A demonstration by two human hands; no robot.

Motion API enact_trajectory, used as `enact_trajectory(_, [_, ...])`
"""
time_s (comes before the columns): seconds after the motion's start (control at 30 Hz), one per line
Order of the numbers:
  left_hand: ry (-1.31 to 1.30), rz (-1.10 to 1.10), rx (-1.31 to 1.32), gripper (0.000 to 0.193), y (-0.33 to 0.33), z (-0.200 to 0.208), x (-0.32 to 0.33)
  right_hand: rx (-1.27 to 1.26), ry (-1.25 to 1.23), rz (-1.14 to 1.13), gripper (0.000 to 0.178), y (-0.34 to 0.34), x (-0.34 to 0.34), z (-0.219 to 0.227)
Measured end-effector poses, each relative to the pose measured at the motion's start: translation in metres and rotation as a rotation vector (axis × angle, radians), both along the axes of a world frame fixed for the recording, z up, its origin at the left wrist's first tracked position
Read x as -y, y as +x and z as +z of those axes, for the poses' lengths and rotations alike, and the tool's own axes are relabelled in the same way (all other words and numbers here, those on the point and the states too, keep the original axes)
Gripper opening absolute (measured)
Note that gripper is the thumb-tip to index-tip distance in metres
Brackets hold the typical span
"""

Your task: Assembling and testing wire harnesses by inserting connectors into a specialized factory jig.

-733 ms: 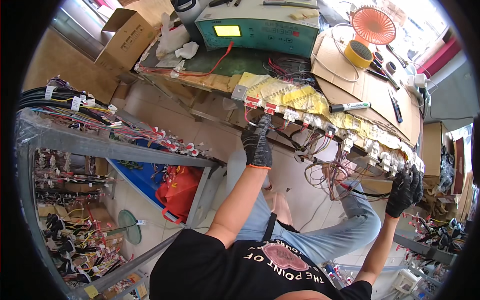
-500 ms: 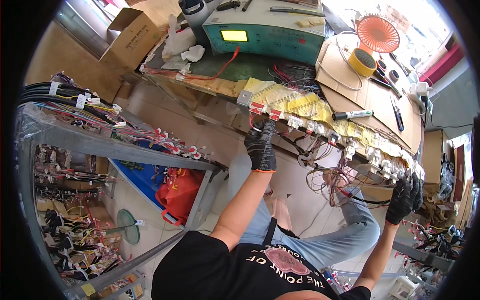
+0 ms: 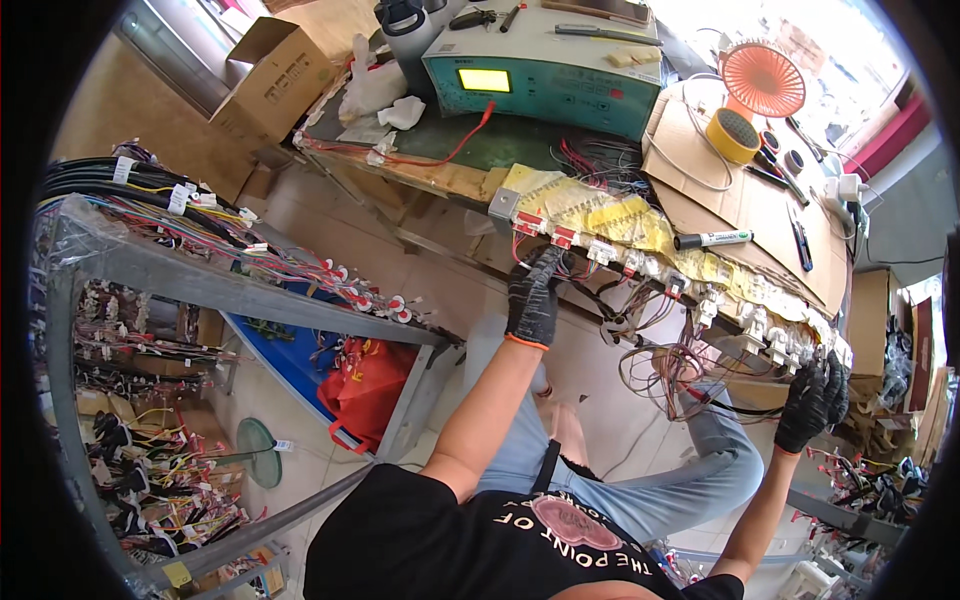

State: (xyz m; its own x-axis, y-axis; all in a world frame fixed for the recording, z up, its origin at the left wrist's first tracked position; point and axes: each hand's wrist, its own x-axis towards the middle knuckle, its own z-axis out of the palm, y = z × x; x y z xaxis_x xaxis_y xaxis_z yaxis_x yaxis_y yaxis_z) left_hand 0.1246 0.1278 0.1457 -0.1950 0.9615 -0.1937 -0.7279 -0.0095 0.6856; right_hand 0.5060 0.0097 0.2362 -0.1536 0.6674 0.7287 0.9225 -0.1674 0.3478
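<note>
A row of wire connectors runs along the front edge of the workbench, several white and some red and white. My left hand, in a dark grey work glove, reaches up to a red-and-white connector near the row's left end. Its fingers are closed just under that connector; what they pinch is hidden. My right hand, gloved alike, is at the right end of the row, fingers bent against the last white connectors; its grip cannot be made out. Between the hands hangs a loose bundle of wires.
A teal tester with a lit yellow screen stands on the bench. Yellow tape covers the board behind the connectors. A marker, tape roll and orange fan are rightward. At left, a metal rack carries wire harnesses.
The whole view has shifted slightly. My left hand has moved up closer under the red-and-white connector, and its fingers now reach the row. My right hand stays at the row's right end.
</note>
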Motion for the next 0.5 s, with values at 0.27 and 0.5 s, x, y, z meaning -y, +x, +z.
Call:
enact_trajectory(0.27, [0.034, 0.047, -0.023, 0.011, 0.009, -0.012, -0.002, -0.045, -0.012, 0.023, 0.019, 0.008, 0.001, -0.005])
enact_trajectory(0.5, [0.341, 1.05, -0.935, 0.039, 0.042, 0.024, 0.044, -0.075, -0.043, -0.022, 0.018, 0.016, 0.005, -0.011])
